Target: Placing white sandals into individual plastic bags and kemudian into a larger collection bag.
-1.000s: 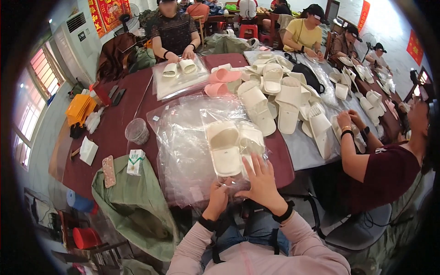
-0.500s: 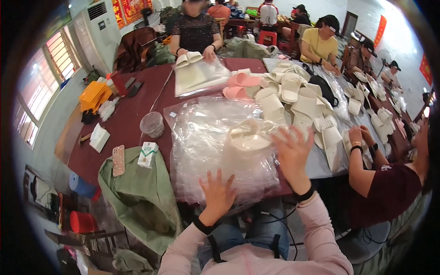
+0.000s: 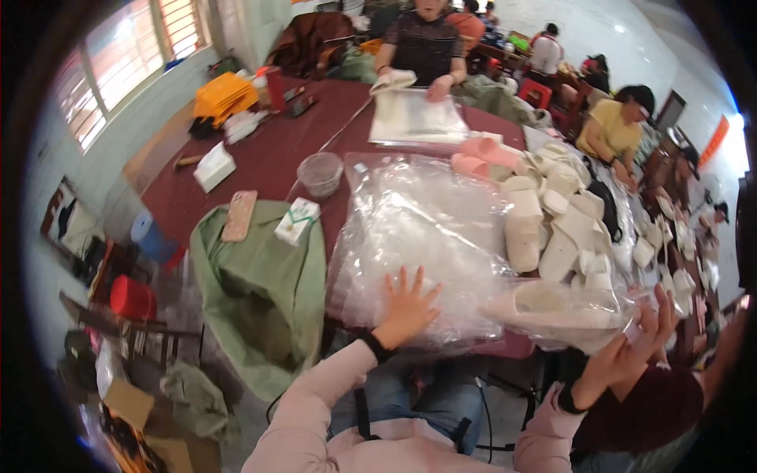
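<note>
My left hand (image 3: pixel 408 306) lies with its fingers spread on a stack of clear plastic bags (image 3: pixel 426 229). To its right, my right hand (image 3: pixel 627 355) grips the end of a clear bag with a pair of cream slippers (image 3: pixel 564 306) inside. That bagged pair is held low at the table's near right edge, its other end beside the stack. Behind it is a heap of loose cream slippers (image 3: pixel 561 244), with pink slippers (image 3: pixel 485 154) at the heap's far left.
A green sack (image 3: pixel 276 292) at left bears a phone (image 3: pixel 240 216) and a white carton (image 3: pixel 297 221). Beyond are a clear tub (image 3: pixel 320 175), a tissue box (image 3: pixel 214 168) and orange packets (image 3: pixel 226 96). A co-worker across the table handles slippers and bags; another person sits close at right.
My right hand has moved right and nearer with the bagged slippers, off the stack of bags. My left hand stays spread on the stack. The view has swung left.
</note>
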Tool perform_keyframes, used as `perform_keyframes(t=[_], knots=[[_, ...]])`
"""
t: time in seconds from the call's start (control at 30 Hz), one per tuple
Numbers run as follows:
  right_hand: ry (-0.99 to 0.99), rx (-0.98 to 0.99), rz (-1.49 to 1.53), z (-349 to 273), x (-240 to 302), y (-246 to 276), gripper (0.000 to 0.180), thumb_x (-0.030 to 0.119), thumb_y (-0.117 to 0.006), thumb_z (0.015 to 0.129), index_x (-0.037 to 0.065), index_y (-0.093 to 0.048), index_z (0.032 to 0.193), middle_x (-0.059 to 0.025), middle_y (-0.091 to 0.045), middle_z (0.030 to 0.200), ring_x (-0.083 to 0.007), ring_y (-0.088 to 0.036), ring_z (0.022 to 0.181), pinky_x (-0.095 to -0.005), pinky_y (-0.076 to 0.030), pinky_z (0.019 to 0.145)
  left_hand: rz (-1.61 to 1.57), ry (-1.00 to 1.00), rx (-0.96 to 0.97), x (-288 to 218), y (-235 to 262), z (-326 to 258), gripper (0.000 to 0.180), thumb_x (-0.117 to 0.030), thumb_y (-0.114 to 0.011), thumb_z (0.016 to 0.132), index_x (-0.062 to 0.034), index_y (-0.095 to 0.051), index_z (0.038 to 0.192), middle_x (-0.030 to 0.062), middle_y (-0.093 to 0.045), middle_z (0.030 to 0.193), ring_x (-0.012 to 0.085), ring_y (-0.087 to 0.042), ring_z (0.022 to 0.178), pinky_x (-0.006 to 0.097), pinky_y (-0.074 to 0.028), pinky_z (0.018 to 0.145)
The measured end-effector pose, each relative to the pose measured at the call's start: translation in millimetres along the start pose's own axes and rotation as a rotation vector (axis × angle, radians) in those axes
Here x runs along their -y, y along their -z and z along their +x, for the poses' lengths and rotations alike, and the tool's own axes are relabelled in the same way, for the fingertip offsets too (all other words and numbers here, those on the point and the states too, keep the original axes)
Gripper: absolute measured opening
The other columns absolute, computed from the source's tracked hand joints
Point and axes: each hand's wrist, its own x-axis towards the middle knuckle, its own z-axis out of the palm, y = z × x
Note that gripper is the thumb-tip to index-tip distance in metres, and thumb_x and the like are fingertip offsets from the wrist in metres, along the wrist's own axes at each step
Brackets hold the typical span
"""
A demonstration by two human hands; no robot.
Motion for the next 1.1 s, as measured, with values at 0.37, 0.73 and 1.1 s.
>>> perform_keyframes(t=[0.37, 0.73, 1.1], knots=[[-0.175, -0.024, 0.601, -0.7, 16.2, -12.6, 0.029, 0.008, -0.044, 0.088, -0.012, -0.052, 0.108, -0.0217, -0.057, 0.107, -0.0301, -0.057, 0.096, -0.0352, -0.045, 0.088, -0.146, -0.046, -0.217, -19.1, 10.8, -49.1, 0.046, -0.036, -0.051, 0.083, -0.0071, -0.054, 0.119, 0.0231, -0.046, 0.127, 0.0398, -0.041, 0.114, 0.054, -0.029, 0.096], [0.081, 0.43, 1.363, 52.6, 279.3, -39.5, 0.012, -0.002, -0.053, 0.076, 0.001, -0.051, 0.087, -0.0167, -0.053, 0.079, -0.0369, -0.054, 0.071, -0.0406, -0.043, 0.06, -0.18, -0.011, -0.216, -12.7, -16.1, -85.4, 0.06, -0.038, -0.052, 0.085, -0.0039, -0.04, 0.132, 0.0206, -0.038, 0.134, 0.0363, -0.032, 0.127, 0.051, -0.025, 0.103], [-0.729, 1.176, 1.734, -91.7, 396.3, -118.6, 0.014, 0.009, -0.047, 0.087, -0.004, -0.051, 0.087, -0.0122, -0.057, 0.071, -0.0188, -0.062, 0.065, -0.031, -0.045, 0.058, -0.13, 0.142, -0.283, -15.5, -40.0, -65.9, 0.061, -0.041, -0.053, 0.084, -0.0086, -0.039, 0.134, 0.0201, -0.031, 0.14, 0.0377, -0.026, 0.13, 0.054, -0.022, 0.103]])
